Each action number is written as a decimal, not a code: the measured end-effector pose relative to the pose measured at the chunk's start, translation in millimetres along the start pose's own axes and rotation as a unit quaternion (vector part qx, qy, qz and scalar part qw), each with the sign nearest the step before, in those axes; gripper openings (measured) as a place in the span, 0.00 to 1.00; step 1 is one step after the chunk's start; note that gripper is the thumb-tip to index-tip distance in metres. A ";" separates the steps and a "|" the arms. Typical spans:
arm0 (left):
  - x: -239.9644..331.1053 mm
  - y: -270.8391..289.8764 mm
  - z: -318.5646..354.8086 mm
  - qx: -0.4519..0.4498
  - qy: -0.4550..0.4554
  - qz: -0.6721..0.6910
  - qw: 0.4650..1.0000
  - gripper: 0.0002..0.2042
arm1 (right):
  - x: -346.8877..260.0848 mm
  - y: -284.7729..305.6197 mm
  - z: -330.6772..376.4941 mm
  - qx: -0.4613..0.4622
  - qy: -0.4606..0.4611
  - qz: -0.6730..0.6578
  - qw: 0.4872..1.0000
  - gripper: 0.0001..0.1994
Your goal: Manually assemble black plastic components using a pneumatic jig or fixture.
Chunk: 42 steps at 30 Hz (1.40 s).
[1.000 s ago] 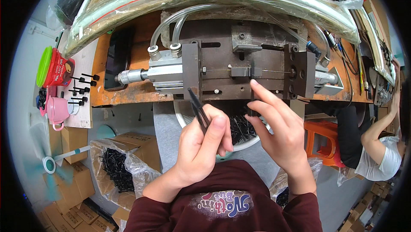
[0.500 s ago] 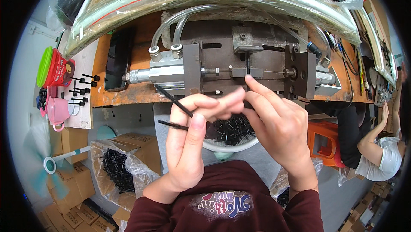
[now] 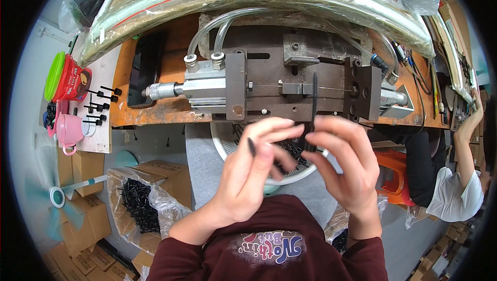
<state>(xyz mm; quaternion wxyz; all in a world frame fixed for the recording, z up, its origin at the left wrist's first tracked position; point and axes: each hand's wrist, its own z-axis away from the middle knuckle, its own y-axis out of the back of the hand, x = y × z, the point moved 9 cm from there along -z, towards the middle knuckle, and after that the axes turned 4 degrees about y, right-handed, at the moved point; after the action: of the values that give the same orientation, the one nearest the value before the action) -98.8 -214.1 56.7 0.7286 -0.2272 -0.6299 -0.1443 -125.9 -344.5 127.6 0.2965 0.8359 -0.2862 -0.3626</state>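
In front of the metal fixture (image 3: 303, 88), my right hand (image 3: 348, 169) pinches a black mascara wand (image 3: 315, 97) by its cap end, with the brush pointing up. My left hand (image 3: 240, 180) is just to its left, its fingers curled and partly smeared by motion. Between its thumb and index finger pokes the dark tip of another mascara wand (image 3: 252, 147); most of that wand is hidden. The left fingertips come close to the cap of the wand in my right hand. Under both hands is a white basket (image 3: 222, 149) holding several black wands.
Air cylinders (image 3: 207, 92) with clear hoses (image 3: 222, 37) flank the fixture on the wooden bench. A phone (image 3: 145, 71) lies to the left, near a pink cup (image 3: 70, 132) and several standing wands. Lower left is a lined carton (image 3: 176, 177) of wands. A co-worker's arm (image 3: 464, 149) shows far right.
My right hand has drawn back from the fixture, and an upright wand now shows in it. The wands in my left hand have turned, leaving one dark tip visible.
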 end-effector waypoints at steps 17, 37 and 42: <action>48.2 22.0 10.0 0.077 -0.059 0.015 0.995 0.31 | 7.4 -30.8 -18.1 -0.139 -0.054 0.170 0.974 0.13; 42.1 -25.0 -20.3 0.090 -0.276 -0.510 0.810 0.13 | 134.5 30.5 -205.7 -0.008 0.004 0.293 0.956 0.14; 45.8 -26.6 -28.9 0.077 -0.272 -0.522 0.805 0.12 | 115.9 49.5 -178.7 0.036 0.069 0.282 0.956 0.07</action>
<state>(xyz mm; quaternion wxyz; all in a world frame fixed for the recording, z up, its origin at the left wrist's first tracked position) -79.8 -248.2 102.7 0.3569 0.1626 -0.8349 -0.3861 66.1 -406.1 212.1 0.3750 0.7545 -0.5018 -0.1955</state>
